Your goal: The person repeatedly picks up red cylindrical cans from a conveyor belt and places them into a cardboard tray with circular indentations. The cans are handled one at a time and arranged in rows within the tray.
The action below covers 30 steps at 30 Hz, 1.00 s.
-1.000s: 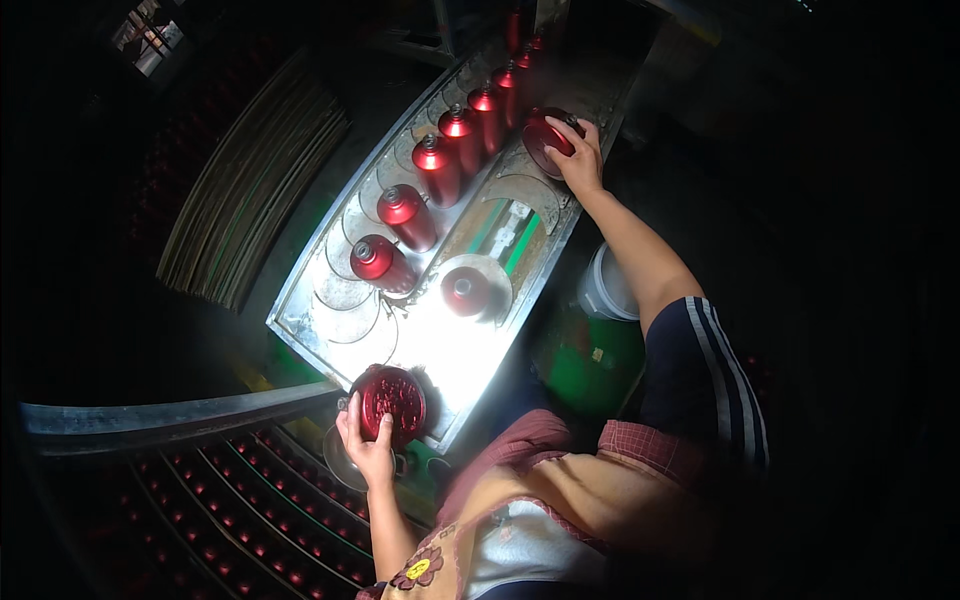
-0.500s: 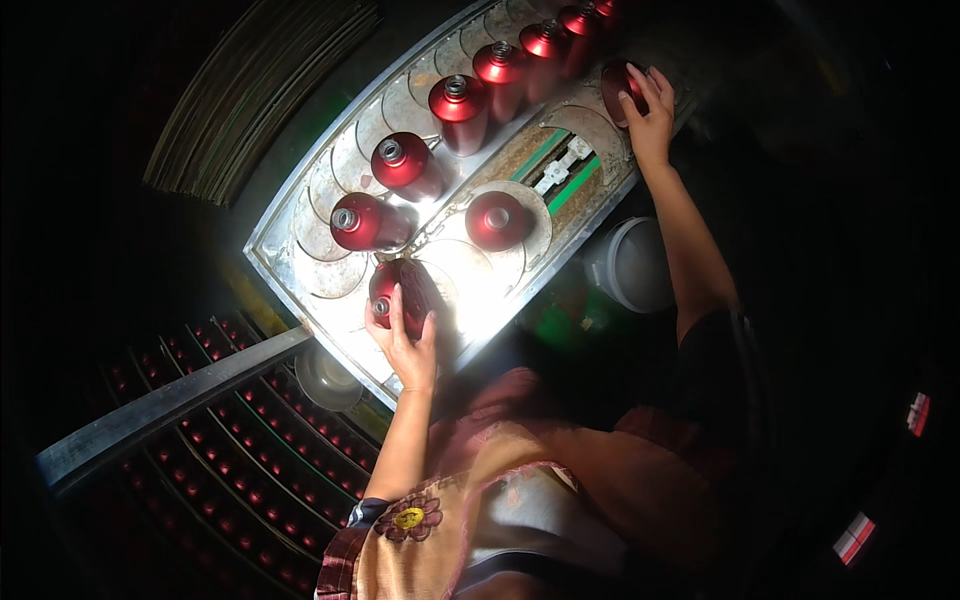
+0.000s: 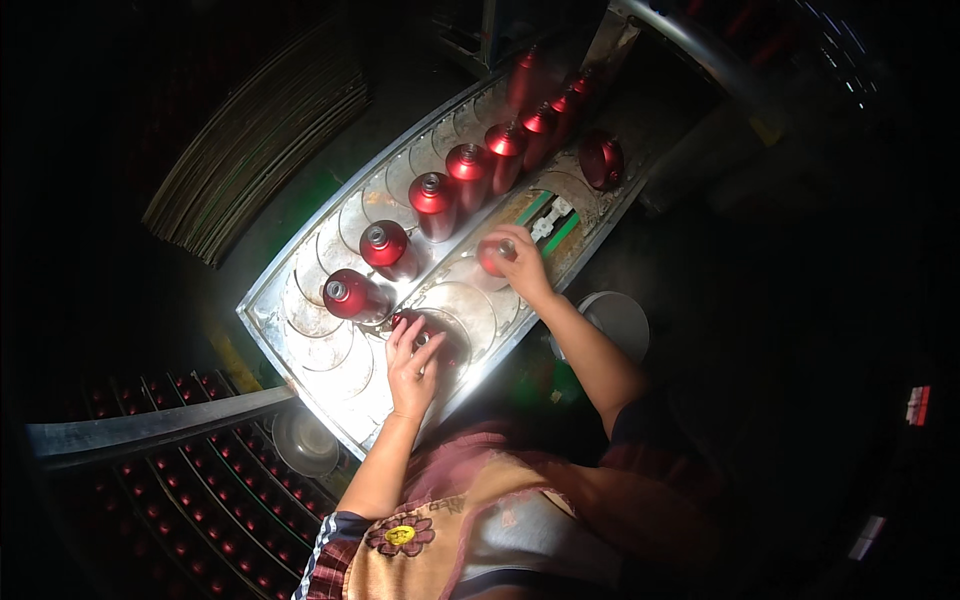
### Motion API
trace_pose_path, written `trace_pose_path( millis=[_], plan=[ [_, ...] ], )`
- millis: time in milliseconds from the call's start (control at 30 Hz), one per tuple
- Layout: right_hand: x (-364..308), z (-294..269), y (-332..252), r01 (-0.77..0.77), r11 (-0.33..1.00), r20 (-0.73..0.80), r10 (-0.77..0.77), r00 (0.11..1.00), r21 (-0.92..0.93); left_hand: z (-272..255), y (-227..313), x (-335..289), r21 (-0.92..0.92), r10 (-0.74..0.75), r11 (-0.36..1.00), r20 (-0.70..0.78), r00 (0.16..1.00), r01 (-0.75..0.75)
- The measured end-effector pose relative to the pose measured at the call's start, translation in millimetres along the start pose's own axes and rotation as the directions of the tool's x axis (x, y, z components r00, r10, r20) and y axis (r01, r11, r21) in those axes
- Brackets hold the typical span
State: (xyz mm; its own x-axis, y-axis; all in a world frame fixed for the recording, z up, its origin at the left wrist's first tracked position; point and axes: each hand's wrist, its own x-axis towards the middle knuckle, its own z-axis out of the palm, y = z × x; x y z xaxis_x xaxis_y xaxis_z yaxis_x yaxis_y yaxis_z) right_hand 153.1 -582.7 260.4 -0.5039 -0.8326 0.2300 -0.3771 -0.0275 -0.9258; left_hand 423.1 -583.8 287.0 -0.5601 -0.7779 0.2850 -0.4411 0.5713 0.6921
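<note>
My left hand (image 3: pixel 409 372) has its fingers around the top of a shiny red bottle (image 3: pixel 398 321) at the near end of a metal conveyor (image 3: pixel 330 352). The fingers hide much of that bottle. Farther right, my right hand (image 3: pixel 524 266), slightly blurred, grips another red bottle (image 3: pixel 490 256) standing on a round plate. Beyond both hands a row of red bottles with bare threaded necks runs away along the conveyor, the nearest one (image 3: pixel 352 294) tilted in view. A darker red bottle (image 3: pixel 601 160) stands alone at the far right, touched by neither hand.
A white bucket (image 3: pixel 614 325) stands right of the conveyor, and a pale round container (image 3: pixel 305 443) sits by its near left corner. Many red bottles in rows (image 3: pixel 190 490) fill the lower left beside a metal bar (image 3: pixel 160 424). Stacked thin sheets (image 3: pixel 255 150) lie at upper left.
My right hand has left the dark bottle at the far right and come nearer, onto the bottle on the round plate. My left hand stays at its bottle. The view has shifted.
</note>
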Motion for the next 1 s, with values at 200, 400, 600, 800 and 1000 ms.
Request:
trace_pose_path(
  millis=[200, 400, 600, 800, 1000],
  plan=[
    [15, -64, -90, 0.122, 0.992, 0.010, -0.122, 0.992, 0.042, -46, 45, 52, -0.195, 0.056, 0.978, -0.101, 0.993, -0.075],
    [55, -79, -242, 0.285, 0.931, 0.396, -0.356, 0.846, 0.227, -87, 100, 134, -0.357, 0.290, 0.908, 0.156, 0.944, -0.220],
    [143, -29, -220, -0.024, 0.936, 0.622, -0.215, 0.753, 0.352, -144, 56, 143, -0.371, 0.132, 0.923, 0.049, 0.990, -0.105],
    [352, -35, -40, 0.218, 0.644, 0.301, 0.020, 0.953, -0.733, -159, 17, 89, -0.949, -0.464, 0.158, 0.174, 0.869, 0.274],
    [414, -28, 58, 0.150, 0.846, 0.721, 0.328, 0.611, -0.512, -136, 7, 95, -0.988, -0.646, 0.073, 0.057, 0.761, 0.136]
  ],
)
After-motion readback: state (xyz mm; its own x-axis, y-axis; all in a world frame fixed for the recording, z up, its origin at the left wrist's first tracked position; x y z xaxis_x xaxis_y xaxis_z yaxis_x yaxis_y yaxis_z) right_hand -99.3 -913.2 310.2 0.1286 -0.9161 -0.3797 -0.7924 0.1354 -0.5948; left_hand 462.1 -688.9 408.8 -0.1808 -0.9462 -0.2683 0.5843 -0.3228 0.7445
